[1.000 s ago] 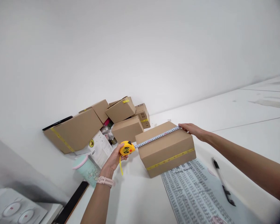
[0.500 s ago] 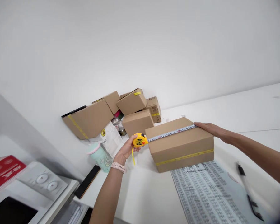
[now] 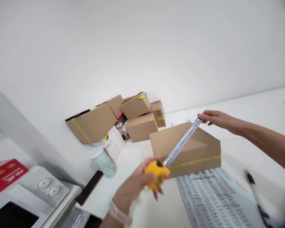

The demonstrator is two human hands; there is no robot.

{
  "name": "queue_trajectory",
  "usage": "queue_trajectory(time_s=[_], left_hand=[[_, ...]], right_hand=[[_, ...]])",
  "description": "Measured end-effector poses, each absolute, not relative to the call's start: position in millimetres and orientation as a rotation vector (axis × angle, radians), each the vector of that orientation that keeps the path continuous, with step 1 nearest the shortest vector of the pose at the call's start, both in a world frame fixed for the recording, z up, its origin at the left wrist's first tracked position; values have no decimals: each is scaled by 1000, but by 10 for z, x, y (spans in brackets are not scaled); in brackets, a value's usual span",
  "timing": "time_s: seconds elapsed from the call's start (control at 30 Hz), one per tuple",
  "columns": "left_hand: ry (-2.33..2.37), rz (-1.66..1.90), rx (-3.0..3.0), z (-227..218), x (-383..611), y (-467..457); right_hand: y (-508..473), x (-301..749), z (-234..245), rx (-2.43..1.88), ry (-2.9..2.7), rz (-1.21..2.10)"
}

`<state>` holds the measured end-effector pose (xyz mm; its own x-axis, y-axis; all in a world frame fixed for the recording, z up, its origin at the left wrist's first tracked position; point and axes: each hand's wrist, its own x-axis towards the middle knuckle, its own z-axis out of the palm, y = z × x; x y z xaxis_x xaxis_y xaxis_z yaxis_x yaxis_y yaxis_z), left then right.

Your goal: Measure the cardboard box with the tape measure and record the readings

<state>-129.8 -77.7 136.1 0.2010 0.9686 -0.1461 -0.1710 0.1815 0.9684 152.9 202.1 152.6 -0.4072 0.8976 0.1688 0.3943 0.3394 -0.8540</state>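
My left hand (image 3: 142, 179), blurred by motion, grips the yellow case of a tape measure (image 3: 158, 174) in front of the near left corner of a cardboard box (image 3: 194, 142). The silver blade (image 3: 184, 139) runs up and to the right, raised above the box. Its far end is pinched between the thumb and fingers of my right hand (image 3: 212, 120), which is held over the box's far right side. Yellow tape crosses the front of the box, which rests on the white table touching the top of a printed sheet (image 3: 209, 196).
Several cardboard boxes (image 3: 142, 126) are piled against the wall. A mint tumbler (image 3: 105, 163) and a dark phone-like slab (image 3: 89, 187) stand left of my left arm. A pen (image 3: 256, 193) lies at the right. A white microwave (image 3: 30, 196) fills the lower left.
The blade has come up off the box top and now slants. My left hand has moved nearer and to the right with the case; my right hand has lifted, now pinching the blade's end.
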Motion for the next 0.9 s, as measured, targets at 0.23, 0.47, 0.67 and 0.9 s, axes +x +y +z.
queue_trajectory(time_s=[0.23, 0.47, 0.67, 0.9], left_hand=[[712, 1284, 663, 709, 105, -854], [861, 1474, 614, 1068, 385, -331], [894, 1489, 573, 868, 414, -203], [900, 1480, 550, 931, 449, -238]], right_hand=[[2016, 898, 1705, -921, -2287, 1060], [2402, 459, 1448, -1047, -2254, 918], [2555, 365, 1257, -1071, -2246, 870], [2608, 352, 1196, -1120, -2218, 875]])
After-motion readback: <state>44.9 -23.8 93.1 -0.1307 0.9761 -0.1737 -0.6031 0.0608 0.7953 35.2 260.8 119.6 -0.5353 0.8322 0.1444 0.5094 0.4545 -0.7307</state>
